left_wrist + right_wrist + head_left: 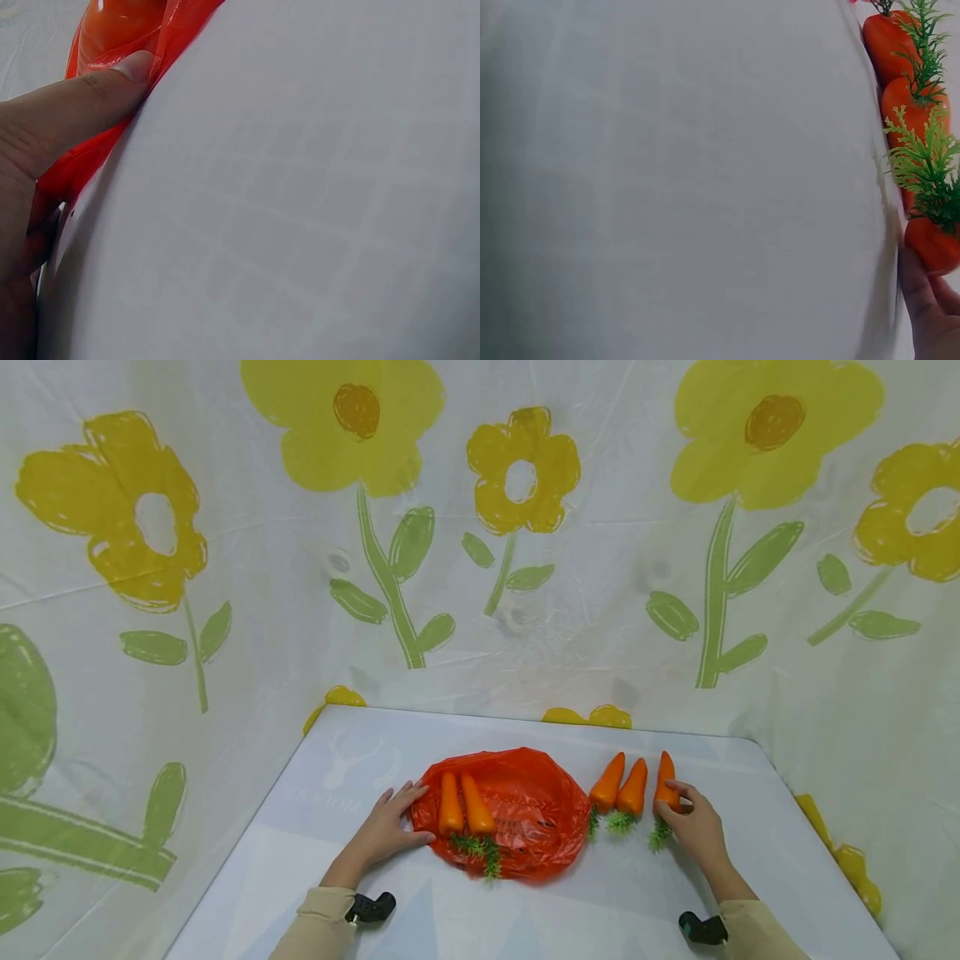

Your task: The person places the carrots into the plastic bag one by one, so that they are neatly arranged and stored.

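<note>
A red plastic bag [536, 847] lies spread on the table, with two orange carrots [451, 810] with green tops on its left part. At the bag's left edge, my left hand [386, 828] holds the plastic between thumb and fingers. The left wrist view shows the thumb [94, 101] against the red plastic; the other fingers are mostly hidden. To the right, my right hand [696, 827] pinches a carrot [664, 777] around its thick end, its leafy top pointing toward me. Two more carrots [632, 789] lie side by side between that carrot and the bag.
The white table [480, 922] has faint printed shapes, including a pale deer head at its back left. A white curtain [600, 568] with yellow flowers and green stems surrounds the table's back and sides. Black devices [372, 907] sit at both wrists.
</note>
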`<action>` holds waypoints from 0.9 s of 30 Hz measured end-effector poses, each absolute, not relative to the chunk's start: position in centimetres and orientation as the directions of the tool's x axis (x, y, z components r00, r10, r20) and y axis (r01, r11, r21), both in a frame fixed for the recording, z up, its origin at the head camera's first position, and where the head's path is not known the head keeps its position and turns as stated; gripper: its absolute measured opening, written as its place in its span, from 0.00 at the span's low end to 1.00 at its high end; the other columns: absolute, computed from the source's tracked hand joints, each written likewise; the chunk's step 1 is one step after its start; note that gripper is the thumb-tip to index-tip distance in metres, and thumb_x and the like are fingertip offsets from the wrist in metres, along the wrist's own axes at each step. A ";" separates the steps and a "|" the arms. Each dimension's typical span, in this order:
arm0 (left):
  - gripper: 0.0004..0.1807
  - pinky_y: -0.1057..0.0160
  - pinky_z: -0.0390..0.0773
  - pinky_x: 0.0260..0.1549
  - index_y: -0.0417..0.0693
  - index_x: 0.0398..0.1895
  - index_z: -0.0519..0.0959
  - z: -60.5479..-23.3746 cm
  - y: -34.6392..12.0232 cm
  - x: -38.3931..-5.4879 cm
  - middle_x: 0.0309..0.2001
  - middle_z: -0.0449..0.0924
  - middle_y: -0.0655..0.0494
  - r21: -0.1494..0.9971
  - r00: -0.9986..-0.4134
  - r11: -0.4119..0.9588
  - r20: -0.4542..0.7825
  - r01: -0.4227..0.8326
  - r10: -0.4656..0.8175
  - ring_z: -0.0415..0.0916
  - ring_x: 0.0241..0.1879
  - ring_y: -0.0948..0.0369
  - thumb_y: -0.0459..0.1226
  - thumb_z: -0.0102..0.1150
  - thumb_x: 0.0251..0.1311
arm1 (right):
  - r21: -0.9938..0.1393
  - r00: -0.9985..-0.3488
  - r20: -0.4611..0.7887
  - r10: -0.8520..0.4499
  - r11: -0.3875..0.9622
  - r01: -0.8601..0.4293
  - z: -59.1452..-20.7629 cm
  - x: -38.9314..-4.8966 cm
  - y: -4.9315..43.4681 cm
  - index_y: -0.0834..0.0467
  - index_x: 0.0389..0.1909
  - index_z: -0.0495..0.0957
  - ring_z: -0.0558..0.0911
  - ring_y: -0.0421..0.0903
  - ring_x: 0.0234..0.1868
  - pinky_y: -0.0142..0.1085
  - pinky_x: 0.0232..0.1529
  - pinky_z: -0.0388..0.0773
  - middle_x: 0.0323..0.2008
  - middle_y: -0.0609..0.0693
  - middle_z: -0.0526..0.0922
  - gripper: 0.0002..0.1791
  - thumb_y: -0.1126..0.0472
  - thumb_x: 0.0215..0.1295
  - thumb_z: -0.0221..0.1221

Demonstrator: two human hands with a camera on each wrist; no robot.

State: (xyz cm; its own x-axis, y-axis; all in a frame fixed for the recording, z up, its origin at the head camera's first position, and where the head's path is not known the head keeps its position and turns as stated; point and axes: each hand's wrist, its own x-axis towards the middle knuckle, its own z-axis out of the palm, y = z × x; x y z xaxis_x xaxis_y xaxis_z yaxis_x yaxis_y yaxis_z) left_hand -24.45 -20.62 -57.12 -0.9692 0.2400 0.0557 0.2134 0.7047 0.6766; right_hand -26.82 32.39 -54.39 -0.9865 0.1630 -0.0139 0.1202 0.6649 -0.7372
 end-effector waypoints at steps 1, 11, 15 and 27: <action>0.49 0.38 0.44 0.76 0.50 0.76 0.67 -57.2 -20.6 -24.5 0.77 0.61 0.48 0.674 -0.968 0.706 0.061 0.219 0.243 0.48 0.79 0.45 0.54 0.76 0.51 | -0.739 -0.986 -0.017 0.165 0.662 0.123 -54.4 -26.8 32.4 0.64 0.72 0.65 0.75 0.66 0.61 0.52 0.54 0.82 0.67 0.72 0.67 0.34 0.49 0.73 0.60; 0.50 0.39 0.44 0.76 0.50 0.76 0.67 -57.1 -20.6 -24.4 0.77 0.61 0.50 0.656 -0.964 0.716 0.068 0.236 0.256 0.50 0.78 0.46 0.54 0.76 0.51 | -0.753 -0.986 -0.021 0.168 0.646 0.126 -54.1 -26.2 32.3 0.63 0.72 0.65 0.74 0.66 0.62 0.47 0.51 0.83 0.67 0.69 0.69 0.35 0.48 0.73 0.59; 0.50 0.39 0.44 0.76 0.49 0.76 0.67 -57.2 -20.7 -24.5 0.77 0.62 0.50 0.648 -0.962 0.719 0.082 0.251 0.261 0.51 0.78 0.46 0.54 0.76 0.51 | -0.754 -0.987 -0.018 0.161 0.646 0.119 -54.1 -26.1 32.2 0.62 0.72 0.65 0.74 0.65 0.62 0.41 0.48 0.83 0.68 0.68 0.69 0.35 0.47 0.73 0.59; 0.49 0.39 0.43 0.76 0.48 0.76 0.67 -57.3 -20.7 -24.7 0.77 0.61 0.47 0.656 -0.962 0.713 0.081 0.248 0.260 0.51 0.78 0.46 0.54 0.76 0.51 | -0.760 -0.990 -0.011 0.139 0.643 0.098 -53.9 -25.4 31.7 0.61 0.72 0.66 0.75 0.65 0.61 0.44 0.50 0.82 0.68 0.67 0.69 0.35 0.47 0.72 0.61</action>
